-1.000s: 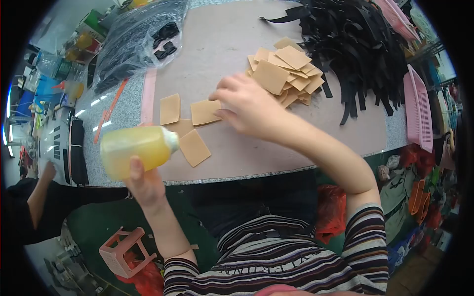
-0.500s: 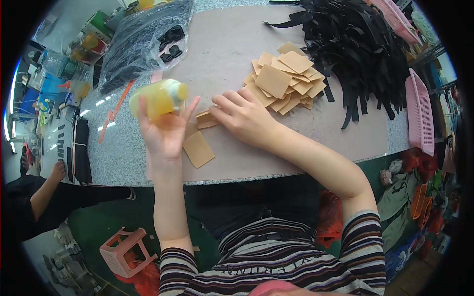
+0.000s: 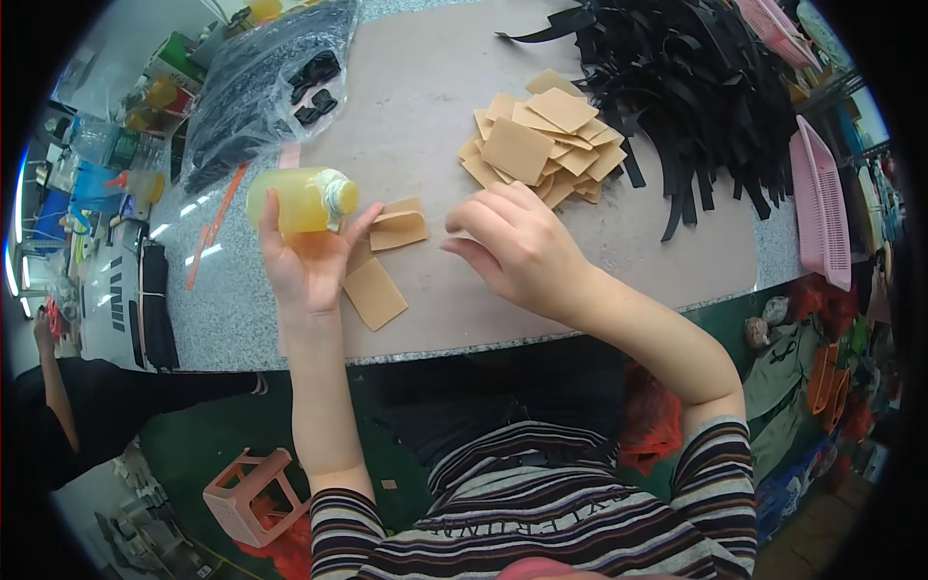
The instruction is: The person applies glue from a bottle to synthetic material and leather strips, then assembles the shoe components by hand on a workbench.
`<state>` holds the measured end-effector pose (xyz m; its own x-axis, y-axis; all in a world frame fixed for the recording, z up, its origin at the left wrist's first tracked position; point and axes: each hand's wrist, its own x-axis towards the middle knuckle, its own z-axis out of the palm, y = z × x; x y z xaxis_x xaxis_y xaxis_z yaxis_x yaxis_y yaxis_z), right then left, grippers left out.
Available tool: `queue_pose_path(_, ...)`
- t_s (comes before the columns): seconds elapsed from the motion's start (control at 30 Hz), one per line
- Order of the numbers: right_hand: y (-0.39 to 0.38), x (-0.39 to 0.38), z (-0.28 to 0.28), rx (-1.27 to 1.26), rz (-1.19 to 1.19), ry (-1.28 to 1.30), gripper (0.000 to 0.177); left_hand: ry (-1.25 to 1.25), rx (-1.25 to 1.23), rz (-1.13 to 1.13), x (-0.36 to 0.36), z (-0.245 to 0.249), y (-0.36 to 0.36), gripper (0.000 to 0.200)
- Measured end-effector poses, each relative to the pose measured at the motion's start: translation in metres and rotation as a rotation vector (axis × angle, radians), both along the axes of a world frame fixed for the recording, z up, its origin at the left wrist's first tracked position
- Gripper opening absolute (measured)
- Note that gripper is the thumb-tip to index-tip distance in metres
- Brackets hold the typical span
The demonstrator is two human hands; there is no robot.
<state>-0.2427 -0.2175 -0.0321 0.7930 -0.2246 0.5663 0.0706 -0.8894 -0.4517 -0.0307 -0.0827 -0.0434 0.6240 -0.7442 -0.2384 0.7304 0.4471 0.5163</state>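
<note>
My left hand (image 3: 304,261) is closed around a plastic bottle (image 3: 290,201) of yellow liquid, which lies tilted on its side with the cap to the right. Just right of the bottle, a folded tan piece (image 3: 398,229) rests on the mat. Below it lies a flat tan square (image 3: 377,293), partly covered by another tan piece. My right hand (image 3: 517,242) hovers over the mat, fingers curled and thumb apart from them, with nothing visible between. Behind that hand is a loose heap of tan squares (image 3: 517,148).
Black strips (image 3: 686,106) are heaped at the back right, near a pink basket (image 3: 822,203). A clear plastic bag (image 3: 261,82) with dark contents lies at the back left. A pink stool (image 3: 242,498) stands on the floor. Another person's arm (image 3: 58,387) shows at far left.
My right hand has let go of the folded tan piece and moved right, towards the heap. The bottle has turned more level in my left hand.
</note>
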Motion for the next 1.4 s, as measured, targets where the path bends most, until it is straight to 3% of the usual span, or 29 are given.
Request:
queue_pose_path(0.03, 0.001, -0.004, 0.003, 0.046, -0.024, -0.014, 0.025, -0.015, 0.005, -0.007, 0.0, -0.002, 0.0, 0.053)
queue_pose_path(0.13, 0.001, 0.028, -0.019, -0.121, -0.114, -0.157, 0.018, -0.073, 0.014, -0.041, 0.001, 0.0, -0.003, 0.052)
queue_pose_path(0.23, -0.003, 0.049, -0.026, -0.287, -0.06, 0.048, 0.028, -0.1, 0.049, -0.047, 0.001, 0.002, -0.002, 0.051)
queue_pose_path(0.33, 0.003, 0.036, -0.012, -0.33, 0.092, 0.071, 0.03, -0.097, 0.094, -0.031, 0.005, -0.001, -0.001, 0.051)
queue_pose_path(0.43, 0.01, -0.018, 0.005, -0.12, 0.006, 0.033, 0.028, -0.065, 0.099, -0.001, 0.001, -0.009, 0.001, 0.052)
queue_pose_path(0.53, 0.018, -0.062, 0.017, 0.863, -0.156, 0.349, 0.024, -0.119, 0.078, 0.002, -0.005, -0.006, 0.0, 0.055)
queue_pose_path(0.63, 0.02, -0.076, -0.013, 0.259, -0.273, 0.2, 0.026, -0.268, 0.083, -0.026, -0.018, 0.0, -0.002, 0.057)
queue_pose_path(0.73, 0.023, -0.091, -0.013, 0.182, -0.298, 0.07, 0.023, -0.508, 0.155, -0.049, -0.057, 0.012, 0.002, 0.054)
queue_pose_path(0.83, 0.041, -0.109, -0.023, -0.161, -0.137, 0.158, 0.025, -1.214, 0.315, -0.202, -0.095, 0.012, 0.007, 0.057)
queue_pose_path(0.93, 0.047, -0.114, -0.046, -0.324, -0.136, 0.164, 0.029, -1.525, 0.182, -0.161, -0.133, 0.002, -0.004, 0.061)
queue_pose_path(1.0, 0.048, -0.115, -0.05, -0.341, -0.134, 0.15, 0.027, -1.689, 0.197, -0.232, -0.145, -0.004, -0.005, 0.061)
queue_pose_path(1.1, 0.046, -0.109, -0.048, -0.305, -0.164, 0.124, 0.022, -1.823, 0.364, -0.141, -0.119, 0.006, 0.005, 0.06)
queue_pose_path(1.17, 0.048, -0.107, -0.045, -0.219, -0.171, 0.133, 0.023, -1.784, 0.425, 0.002, -0.089, 0.008, 0.017, 0.061)
queue_pose_path(1.23, 0.033, -0.096, -0.031, 0.065, -0.211, 0.104, 0.028, -1.402, 0.321, 0.081, -0.069, 0.017, 0.033, 0.065)
queue_pose_path(1.3, 0.018, -0.083, -0.011, 0.306, -0.253, 0.118, 0.034, -1.416, 0.281, 0.286, -0.056, 0.025, 0.045, 0.073)
queue_pose_path(1.37, 0.006, -0.075, -0.012, 0.182, -0.162, 0.227, 0.031, -1.411, 0.3, 0.382, -0.049, 0.03, 0.051, 0.076)
queue_pose_path(1.4, 0.004, -0.071, -0.008, 0.284, -0.085, 0.274, 0.031, -1.409, 0.299, 0.432, -0.044, 0.032, 0.053, 0.078)
